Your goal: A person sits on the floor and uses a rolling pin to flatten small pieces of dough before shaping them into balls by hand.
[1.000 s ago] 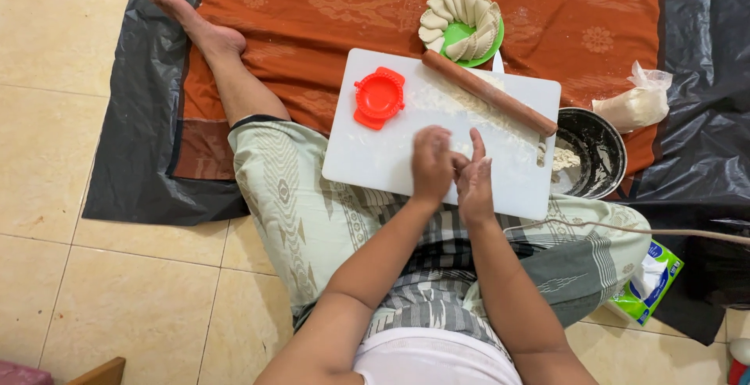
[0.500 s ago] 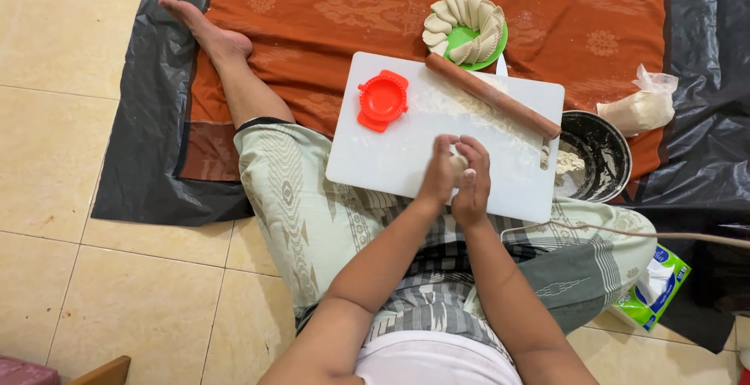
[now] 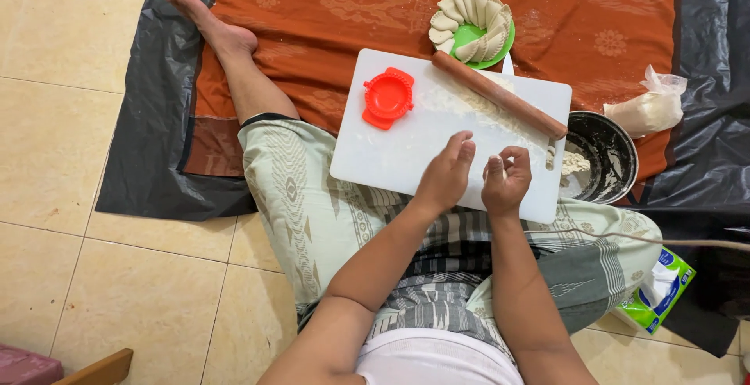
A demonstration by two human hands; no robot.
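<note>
head view: a white cutting board (image 3: 406, 147) is rested across the lap of a person seated on the floor, a little right of the frame's centre. the two bare hands are held over the board's lower right part. the right hand (image 3: 506, 183) is curled, and a small pale piece of dough (image 3: 497, 163) appears to be pinched between its fingertips; how firmly it is gripped cannot be told. the left hand (image 3: 447, 172) is held flat with fingers straight and together, just beside the right one; nothing is seen in it.

as for progress, a good part of the work seems to be done: a green plate (image 3: 491, 51) at the top of the frame, just above the board, is ringed with folded, crimped dumplings (image 3: 462, 12), though the plate's middle is left bare. a red dumpling press (image 3: 387, 96) is lying closed on the board's upper left, unused at this moment. a wooden rolling pin (image 3: 500, 94) is laid slantwise across the board's upper right, with flour scattered beneath it.

what is left is judged from the dark metal bowl (image 3: 601, 155) at the board's right edge, where a lump of dough or flour is seen against its left wall, and from a knotted plastic bag of flour (image 3: 644, 108) further right. a green tissue pack (image 3: 660, 291) is lying at the lower right. everything is set on an orange patterned cloth (image 3: 351, 10) over black sheeting.
</note>
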